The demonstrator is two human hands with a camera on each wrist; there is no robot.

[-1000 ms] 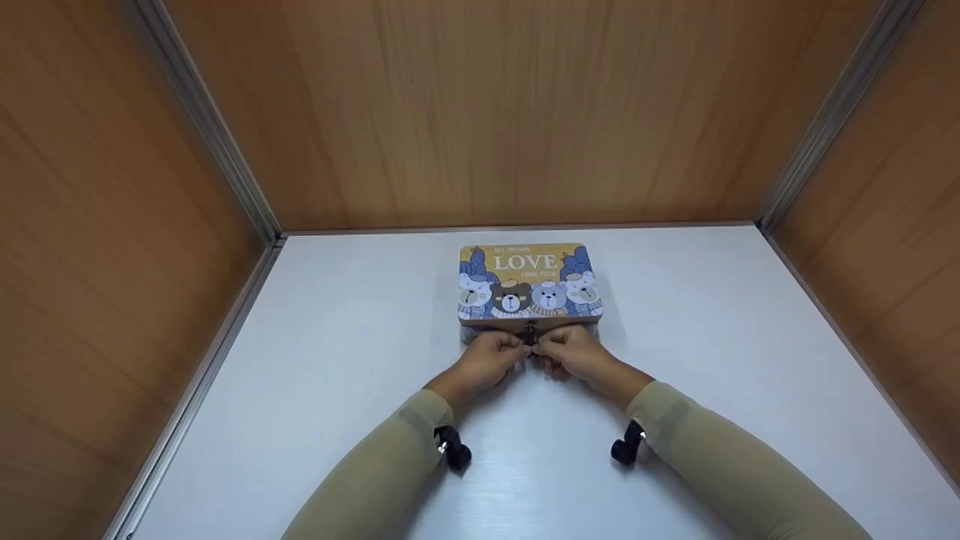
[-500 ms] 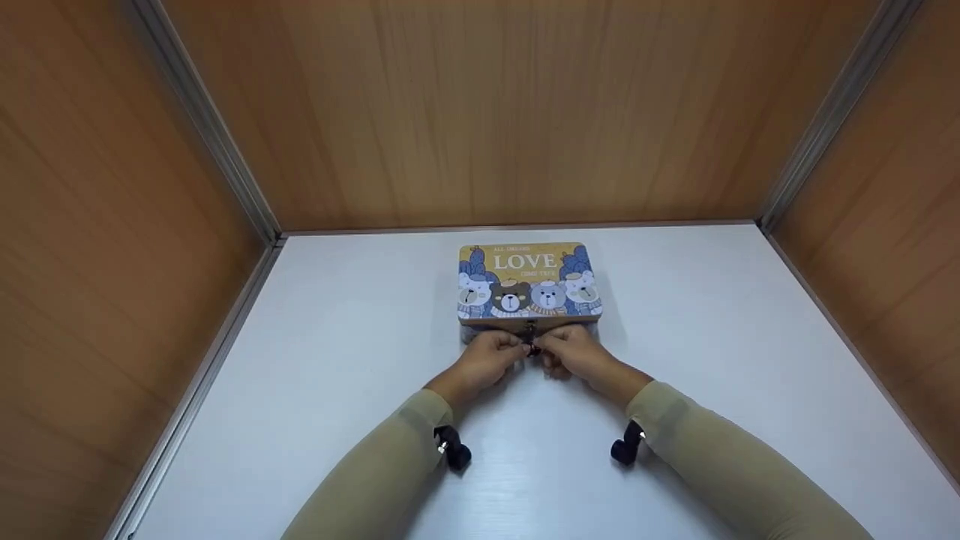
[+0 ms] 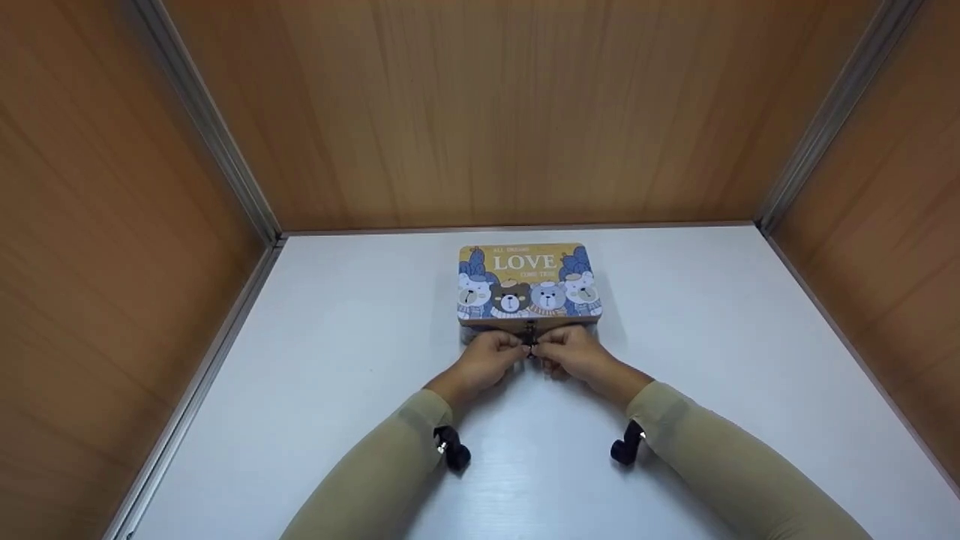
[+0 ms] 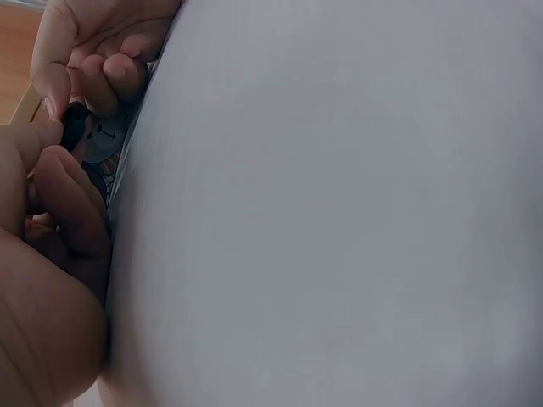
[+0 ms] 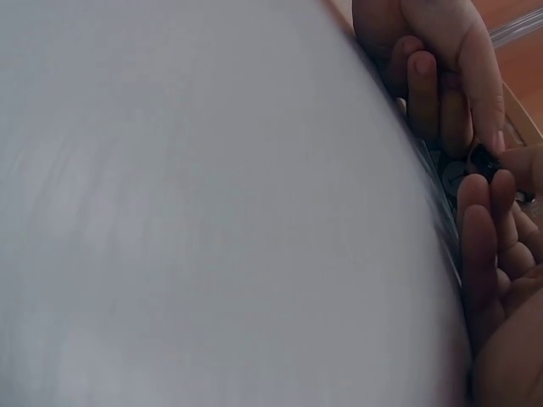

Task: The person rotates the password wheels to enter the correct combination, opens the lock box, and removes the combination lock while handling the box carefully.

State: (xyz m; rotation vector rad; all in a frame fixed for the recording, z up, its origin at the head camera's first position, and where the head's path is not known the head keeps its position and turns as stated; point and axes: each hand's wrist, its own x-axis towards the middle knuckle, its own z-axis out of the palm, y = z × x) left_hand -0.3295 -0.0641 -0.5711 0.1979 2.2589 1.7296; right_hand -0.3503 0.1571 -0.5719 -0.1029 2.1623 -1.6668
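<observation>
A rectangular tin box (image 3: 529,281) with a yellow and blue lid, printed with bears and the word LOVE, lies closed on the white table. At the middle of its front hangs a small black lock (image 3: 532,348), mostly covered by fingers. My left hand (image 3: 486,357) pinches the lock from the left between thumb and forefinger. From the other side my right hand (image 3: 576,354) pinches it too, its remaining fingers curled below. Both wrist views show the black lock (image 4: 75,125) between the meeting fingertips; its details are too dark to make out.
The white table (image 3: 360,315) extends around the box. Wooden panels stand at the back (image 3: 480,112), left and right, joined by grey metal corner strips. A small black device (image 3: 453,450) sits on each sleeve cuff.
The fingertips shift very slightly around the black lock, whose visible part changes a little. Box and forearms stay where they were.
</observation>
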